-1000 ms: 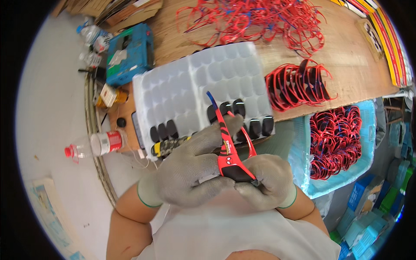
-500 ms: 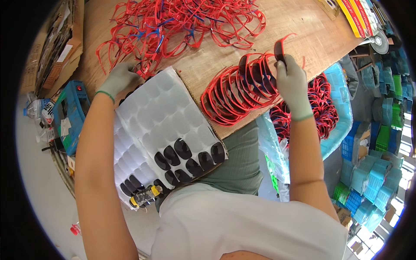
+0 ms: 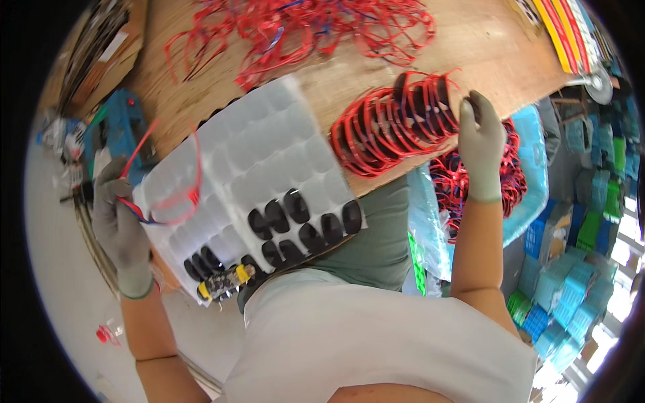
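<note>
While my left hand (image 3: 121,228), in its grey knit glove, is clamped on a thin red-and-blue plastic glasses frame (image 3: 194,196), I have that piece out over the left side of a pale, translucent plastic tray (image 3: 262,127) moulded with rounded pockets. Its arms point away from me and the front is blurred, so I cannot tell whether lenses sit in it. My gloved right hand (image 3: 484,151) is at the right end of a tight row of red-framed sunglasses with dark lenses (image 3: 396,121), thumb and fingers apart and half curled; whether they touch the last pair, I cannot tell.

Glossy black oval lenses (image 3: 296,206) sit in the tray toward my body, and a yellow-ended, dark-patterned cylinder (image 3: 227,282) lies at its near edge. Beyond, a loose tangle of red and blue frames (image 3: 309,33) covers part of the light-brown wooden table (image 3: 470,40). To my right, a light-blue plastic basket (image 3: 537,154) holds more red frames (image 3: 512,178).
</note>
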The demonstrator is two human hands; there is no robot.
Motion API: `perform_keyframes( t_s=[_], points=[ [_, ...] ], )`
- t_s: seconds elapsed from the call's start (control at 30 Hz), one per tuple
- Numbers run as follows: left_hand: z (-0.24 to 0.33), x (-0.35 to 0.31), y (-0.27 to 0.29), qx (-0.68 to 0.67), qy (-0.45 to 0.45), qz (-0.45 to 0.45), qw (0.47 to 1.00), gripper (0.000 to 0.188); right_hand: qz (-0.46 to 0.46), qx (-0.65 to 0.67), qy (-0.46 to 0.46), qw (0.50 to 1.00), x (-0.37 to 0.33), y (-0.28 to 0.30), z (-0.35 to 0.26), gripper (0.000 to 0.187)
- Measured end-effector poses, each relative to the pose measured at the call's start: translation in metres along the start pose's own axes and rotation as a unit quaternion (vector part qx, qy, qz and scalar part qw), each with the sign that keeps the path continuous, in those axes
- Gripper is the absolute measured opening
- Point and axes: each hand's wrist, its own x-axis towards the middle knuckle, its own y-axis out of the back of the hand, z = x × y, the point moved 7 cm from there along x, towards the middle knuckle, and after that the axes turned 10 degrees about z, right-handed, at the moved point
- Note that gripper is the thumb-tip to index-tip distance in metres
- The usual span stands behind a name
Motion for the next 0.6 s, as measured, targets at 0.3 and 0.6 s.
perform_keyframes(
  t_s=[0.3,0.6],
  points=[
    [0.03,-0.068,-0.007,-0.435,0.138,0.052,0.889,0.044,-0.301,-0.041,0.205,0.93,-0.167,-0.06,-0.2,0.022],
    [0.126,-0.136,0.01,-0.331,0.163,0.029,0.929,0.06,-0.306,0.066,0.092,0.945,-0.175,-0.068,-0.19,0.022]
  ],
)
